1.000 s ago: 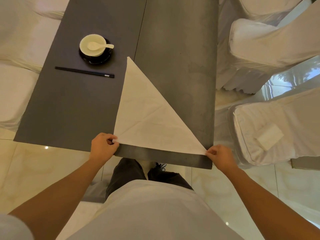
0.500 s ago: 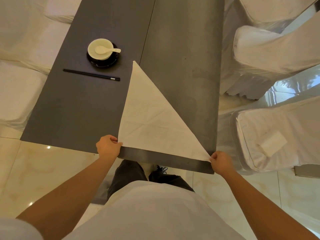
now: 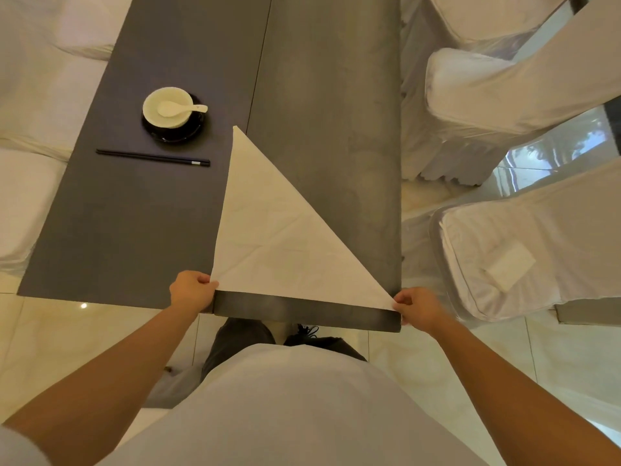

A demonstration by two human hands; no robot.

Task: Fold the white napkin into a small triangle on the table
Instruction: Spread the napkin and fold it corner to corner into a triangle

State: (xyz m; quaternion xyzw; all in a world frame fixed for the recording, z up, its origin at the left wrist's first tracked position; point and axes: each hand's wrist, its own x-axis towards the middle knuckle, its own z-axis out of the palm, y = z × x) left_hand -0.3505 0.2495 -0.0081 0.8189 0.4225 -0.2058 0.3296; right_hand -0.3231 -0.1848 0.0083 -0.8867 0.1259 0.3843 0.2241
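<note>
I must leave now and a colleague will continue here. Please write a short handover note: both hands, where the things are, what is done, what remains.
Left hand: pinches the near left corner of the napkin.
Right hand: pinches its near right corner.
Napkin: flat on the table as a large triangle, base along the near edge, tip pointing away.
Bowl and chopsticks: far left of the napkin, not touching it.
Done: napkin folded into one big triangle.
Left: probably fold again, corner to corner, until the triangle is small.
</note>
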